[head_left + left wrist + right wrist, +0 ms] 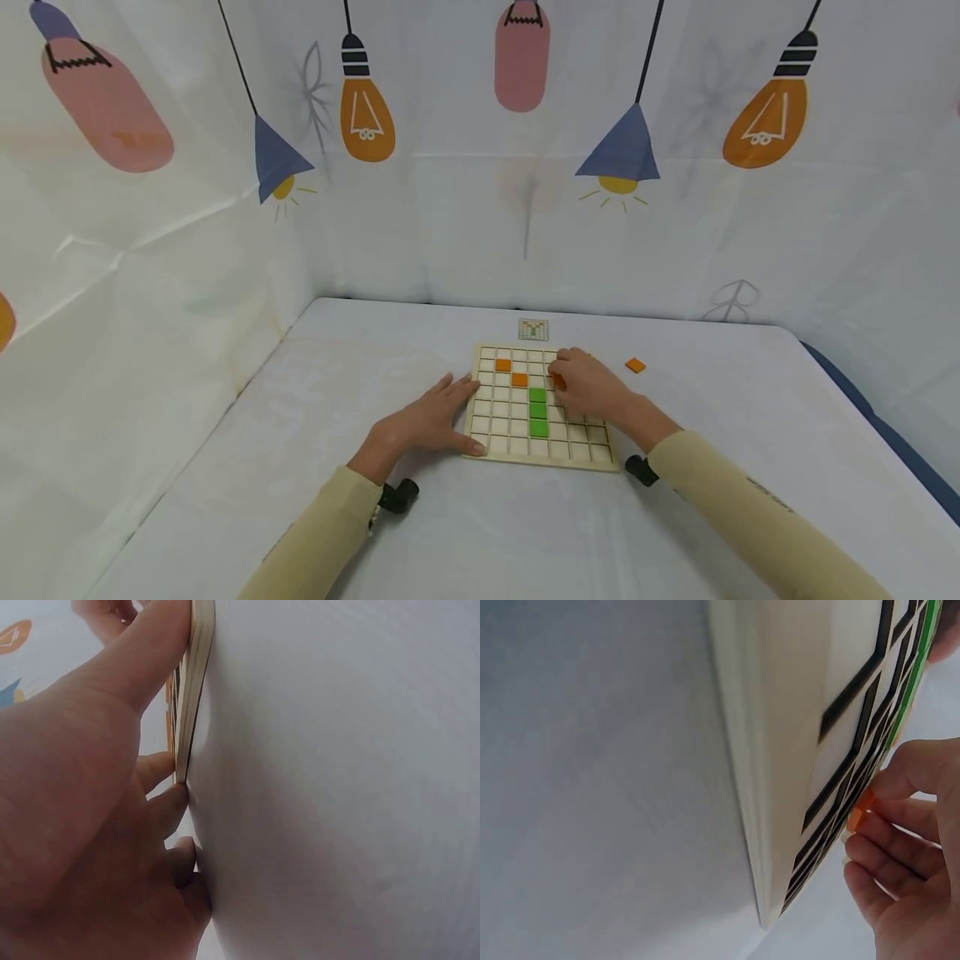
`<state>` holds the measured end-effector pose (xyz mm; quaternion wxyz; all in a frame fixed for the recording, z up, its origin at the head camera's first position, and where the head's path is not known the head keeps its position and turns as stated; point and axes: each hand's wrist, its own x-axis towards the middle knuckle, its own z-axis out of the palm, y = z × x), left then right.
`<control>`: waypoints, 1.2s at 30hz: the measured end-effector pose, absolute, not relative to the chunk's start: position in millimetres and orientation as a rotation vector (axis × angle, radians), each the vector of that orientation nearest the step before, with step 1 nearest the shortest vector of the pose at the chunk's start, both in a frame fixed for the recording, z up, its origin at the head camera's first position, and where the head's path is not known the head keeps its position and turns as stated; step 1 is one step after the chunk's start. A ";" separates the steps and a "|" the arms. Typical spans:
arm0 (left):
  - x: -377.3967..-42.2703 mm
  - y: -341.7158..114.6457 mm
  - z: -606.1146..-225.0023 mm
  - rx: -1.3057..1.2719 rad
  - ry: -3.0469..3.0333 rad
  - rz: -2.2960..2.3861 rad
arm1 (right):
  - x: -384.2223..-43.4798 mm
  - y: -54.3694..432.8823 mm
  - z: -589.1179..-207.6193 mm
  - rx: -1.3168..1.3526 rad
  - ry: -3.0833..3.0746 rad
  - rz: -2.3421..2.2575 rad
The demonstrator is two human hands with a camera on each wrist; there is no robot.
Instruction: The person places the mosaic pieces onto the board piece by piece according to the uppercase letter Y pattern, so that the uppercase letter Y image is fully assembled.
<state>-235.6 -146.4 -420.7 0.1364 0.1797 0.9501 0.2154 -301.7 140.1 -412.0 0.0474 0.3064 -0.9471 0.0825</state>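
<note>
A square wooden grid board (pixel 498 446) with pale cells lies on the table. Two orange tiles (pixel 503 365) and a column of green tiles (pixel 537 410) sit in its cells. My left hand (pixel 427 417) rests at the board's left edge with fingers spread, its thumb (pixel 150 656) on the near-left corner. Over the upper right part of the grid, my right hand (pixel 588 385) pinches an orange tile (pixel 860 808) between thumb and fingers, close over the cells. That hand hides the cells under it.
Beyond the board lies a small card (pixel 533 329) with a grid pattern. A loose orange tile (pixel 635 365) lies on the white table (pixel 360 350) right of the board. A white curtain (pixel 450 225) with printed lamps hangs behind.
</note>
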 end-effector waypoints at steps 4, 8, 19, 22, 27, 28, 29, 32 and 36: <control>-235.3 -146.1 -421.2 0.522 2.747 0.627 | -300.8 136.9 -413.0 0.957 -2.870 0.260; -234.5 -145.7 -420.0 0.527 2.740 0.634 | -301.4 136.5 -414.5 0.970 -2.858 0.278; -233.4 -146.2 -416.9 0.526 2.752 0.636 | -301.5 134.8 -414.7 0.961 -2.863 0.288; -233.9 -146.3 -418.6 0.536 2.749 0.635 | -300.9 136.4 -415.6 0.947 -2.863 0.284; -234.0 -145.9 -419.6 0.537 2.750 0.625 | -300.5 139.6 -417.2 0.929 -2.850 0.292; -233.9 -145.9 -419.7 0.535 2.751 0.626 | -300.6 139.9 -417.3 0.928 -2.849 0.295; -234.0 -145.8 -419.8 0.534 2.752 0.627 | -300.4 140.3 -417.3 0.929 -2.848 0.296; -234.4 -145.8 -420.1 0.531 2.752 0.621 | -299.2 141.3 -416.3 0.942 -2.847 0.300; -234.9 -146.2 -420.4 0.549 2.752 0.635 | -298.1 142.2 -414.9 0.977 -2.846 0.298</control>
